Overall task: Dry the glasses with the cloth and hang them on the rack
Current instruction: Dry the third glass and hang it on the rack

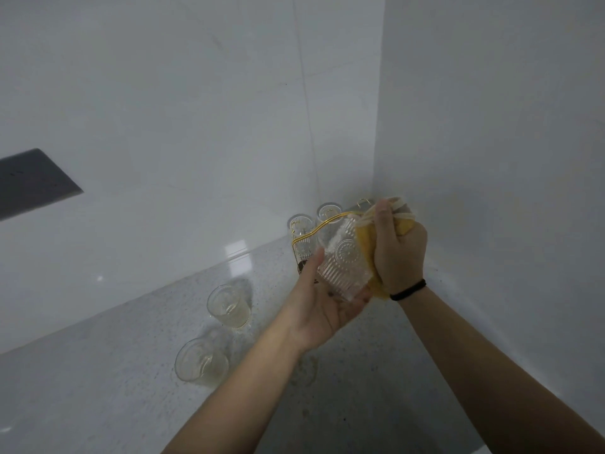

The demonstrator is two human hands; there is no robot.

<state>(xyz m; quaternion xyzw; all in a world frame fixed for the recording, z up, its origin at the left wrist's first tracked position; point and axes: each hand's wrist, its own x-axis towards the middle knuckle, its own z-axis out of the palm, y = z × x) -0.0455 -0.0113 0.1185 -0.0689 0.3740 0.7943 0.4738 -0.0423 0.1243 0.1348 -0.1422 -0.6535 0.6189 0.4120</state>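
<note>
My left hand cups a clear patterned glass from below, base toward my palm. My right hand grips a yellow and white cloth and presses it against the glass's right side and mouth. Behind them stands a gold wire rack in the corner, with two glasses hanging upside down on it. Two more clear glasses stand upright on the counter: one to the left of my hands, another nearer to me.
The speckled grey counter meets white walls at the back and right, forming a corner just behind the rack. A dark panel sits on the left wall. Wet marks lie on the counter below my left forearm.
</note>
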